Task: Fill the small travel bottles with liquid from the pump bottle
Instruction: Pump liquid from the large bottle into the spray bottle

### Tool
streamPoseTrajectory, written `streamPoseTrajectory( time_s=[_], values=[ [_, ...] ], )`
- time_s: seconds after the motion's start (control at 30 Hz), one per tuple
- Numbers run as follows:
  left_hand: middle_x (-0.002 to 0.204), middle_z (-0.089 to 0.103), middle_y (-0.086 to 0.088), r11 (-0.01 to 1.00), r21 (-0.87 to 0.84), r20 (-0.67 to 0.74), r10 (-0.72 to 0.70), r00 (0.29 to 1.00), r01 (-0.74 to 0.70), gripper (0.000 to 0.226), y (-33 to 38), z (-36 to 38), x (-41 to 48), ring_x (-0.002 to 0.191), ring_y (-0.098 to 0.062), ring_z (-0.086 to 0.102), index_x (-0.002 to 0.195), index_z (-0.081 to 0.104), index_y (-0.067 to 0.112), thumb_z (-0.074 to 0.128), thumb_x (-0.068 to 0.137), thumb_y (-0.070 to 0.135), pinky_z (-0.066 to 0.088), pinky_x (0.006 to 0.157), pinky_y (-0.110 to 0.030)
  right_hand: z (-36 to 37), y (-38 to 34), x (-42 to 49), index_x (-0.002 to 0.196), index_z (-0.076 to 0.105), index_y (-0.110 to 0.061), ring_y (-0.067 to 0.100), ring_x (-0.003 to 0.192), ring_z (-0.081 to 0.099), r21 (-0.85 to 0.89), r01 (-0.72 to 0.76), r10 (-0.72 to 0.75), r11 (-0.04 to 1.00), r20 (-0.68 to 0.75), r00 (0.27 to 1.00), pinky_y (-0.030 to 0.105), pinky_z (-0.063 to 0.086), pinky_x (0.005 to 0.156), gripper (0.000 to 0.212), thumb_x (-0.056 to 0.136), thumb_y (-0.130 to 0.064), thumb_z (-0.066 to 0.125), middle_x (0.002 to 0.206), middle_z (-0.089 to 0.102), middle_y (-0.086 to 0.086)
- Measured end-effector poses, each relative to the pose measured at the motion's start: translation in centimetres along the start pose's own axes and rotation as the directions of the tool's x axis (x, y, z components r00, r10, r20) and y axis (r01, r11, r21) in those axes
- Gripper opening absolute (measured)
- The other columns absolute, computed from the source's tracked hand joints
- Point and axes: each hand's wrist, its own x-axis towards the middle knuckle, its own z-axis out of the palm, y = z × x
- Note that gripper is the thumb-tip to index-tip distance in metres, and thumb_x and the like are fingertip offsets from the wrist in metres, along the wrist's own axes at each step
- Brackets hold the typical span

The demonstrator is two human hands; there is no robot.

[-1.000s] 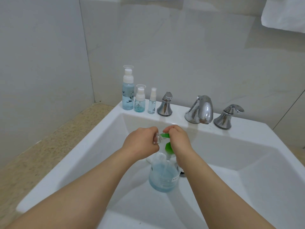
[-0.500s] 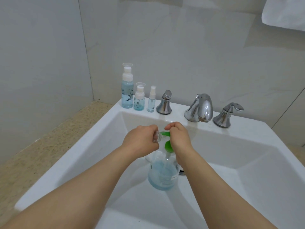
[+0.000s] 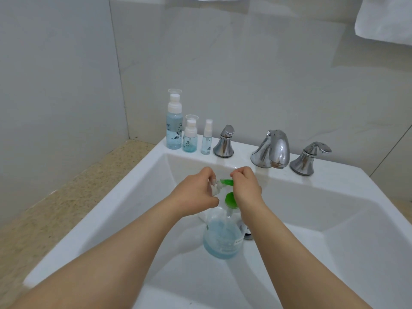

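- Pump bottle: clear and partly filled with pale blue liquid. It stands upright in the basin of the white sink, at 6 o'clock from the frame's centre. The drain shows at its 3 o'clock.
- Pump head: green, on top of the pump bottle, with its nozzle pointing toward 9 o'clock.
- Right hand: its fingers are curled over the pump head from the 3 o'clock side, gripping it.
- Left hand: its fingers are wrapped round a small clear bottle, held at 9 o'clock of the nozzle with its mouth right at the nozzle tip. How much liquid is in it cannot be told.
- Sink's back ledge, at 11 o'clock from the hands: a tall bottle, a medium bottle and a thin spray bottle stand just beside one another. All are capped and hold bluish liquid.
- Same ledge, toward 1 o'clock from the hands: a chrome left handle, the spout and a right handle.
- Worktop: speckled beige, at 9 o'clock of the sink.
- White towel: hangs at the frame's 1 o'clock corner.
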Motion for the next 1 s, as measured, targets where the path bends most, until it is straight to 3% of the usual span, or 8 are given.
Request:
streamPoseTrajectory(
  time_s=[0.13, 0.27, 0.37, 0.47, 0.53, 0.6, 0.77, 1.0],
  values=[
    [0.080, 0.052, 0.006, 0.962, -0.267, 0.150, -0.015, 0.989, 0.055, 0.027, 0.0, -0.5, -0.4, 0.071, -0.009, 0.046, 0.097, 0.038, 0.017, 0.060, 0.082, 0.012, 0.038, 0.064, -0.023, 0.1, 0.2, 0.1, 0.073, 0.041, -0.025, 0.029, 0.117, 0.044, -0.031, -0.008, 0.008, 0.999, 0.010, 1.000, 0.050, 0.035, 0.103, 0.023, 0.091, -0.018, 0.030, 0.078, 0.044, -0.009],
    [0.107, 0.059, -0.004, 0.980, -0.200, 0.148, 0.012, 0.989, 0.018, 0.029, -1.0, -0.6, -0.4, 0.092, -0.018, 0.054, 0.098, 0.041, 0.016, 0.066, 0.082, 0.021, 0.045, 0.079, -0.030, 0.0, 0.5, 0.0, 0.090, 0.044, -0.022, 0.027, 0.111, 0.038, -0.134, -0.018, 0.021, 0.991, 0.017, 1.000, 0.049, 0.031, 0.104, 0.022, 0.092, -0.016, 0.023, 0.078, 0.039, -0.007],
    [0.111, 0.059, -0.006, 0.985, -0.172, 0.121, 0.025, 0.992, -0.004, 0.031, -1.4, -0.7, -0.5, 0.103, -0.023, 0.055, 0.095, 0.043, 0.017, 0.069, 0.080, 0.022, 0.046, 0.088, -0.035, 0.1, 0.6, -0.4, 0.091, 0.044, -0.025, 0.023, 0.103, 0.033, -0.183, -0.037, 0.038, 0.982, 0.001, 0.999, 0.046, 0.030, 0.102, 0.024, 0.092, -0.015, 0.022, 0.095, 0.047, -0.001],
    [0.097, 0.056, 0.003, 0.989, -0.142, 0.073, 0.044, 0.996, -0.034, 0.031, -1.4, -0.9, -0.4, 0.092, -0.018, 0.052, 0.091, 0.045, 0.020, 0.073, 0.076, 0.022, 0.043, 0.075, -0.021, 0.0, 0.4, -0.6, 0.093, 0.044, -0.025, 0.023, 0.104, 0.033, -0.167, -0.046, 0.044, 0.985, -0.012, 0.999, 0.047, 0.030, 0.102, 0.020, 0.093, -0.018, 0.025, 0.098, 0.046, -0.001],
    [0.095, 0.050, 0.006, 0.990, -0.130, 0.025, 0.051, 0.998, -0.048, 0.031, -1.3, -1.1, -0.3, 0.087, -0.014, 0.050, 0.086, 0.048, 0.024, 0.075, 0.073, 0.022, 0.043, 0.069, -0.018, -0.3, 0.2, -0.6, 0.093, 0.043, -0.023, 0.024, 0.109, 0.035, -0.150, -0.020, 0.019, 0.988, -0.010, 1.000, 0.047, 0.031, 0.103, 0.017, 0.092, -0.017, 0.027, 0.089, 0.044, -0.003],
    [0.093, 0.046, 0.007, 0.988, -0.145, -0.011, 0.060, 0.998, -0.061, 0.031, -1.1, -1.2, -0.2, 0.086, -0.013, 0.051, 0.085, 0.050, 0.026, 0.077, 0.071, 0.021, 0.046, 0.068, -0.018, -0.5, -0.1, -0.6, 0.091, 0.043, -0.022, 0.027, 0.113, 0.038, -0.127, 0.014, -0.015, 0.992, -0.006, 1.000, 0.048, 0.033, 0.104, 0.015, 0.092, -0.017, 0.028, 0.078, 0.036, -0.009],
    [0.080, 0.051, 0.013, 0.987, -0.130, -0.001, 0.095, 0.996, -0.094, 0.031, -1.0, -1.3, -0.2, 0.077, -0.004, 0.051, 0.089, 0.056, 0.024, 0.079, 0.068, 0.019, 0.042, 0.071, -0.010, -0.3, 0.0, -0.3, 0.101, 0.045, -0.020, 0.028, 0.117, 0.036, -0.172, -0.002, 0.005, 0.985, 0.019, 1.000, 0.049, 0.031, 0.105, 0.023, 0.093, -0.018, 0.023, 0.075, 0.030, -0.008],
    [0.091, 0.058, 0.002, 0.994, -0.070, 0.048, 0.090, 0.995, -0.086, 0.029, -1.3, -1.1, -0.2, 0.088, -0.015, 0.057, 0.087, 0.055, 0.028, 0.078, 0.069, 0.020, 0.042, 0.072, -0.011, -0.1, 0.4, -0.4, 0.091, 0.041, -0.023, 0.020, 0.098, 0.030, -0.245, -0.034, 0.036, 0.969, 0.002, 0.999, 0.044, 0.028, 0.095, 0.022, 0.092, -0.015, 0.021, 0.116, 0.053, 0.001]
  ],
)
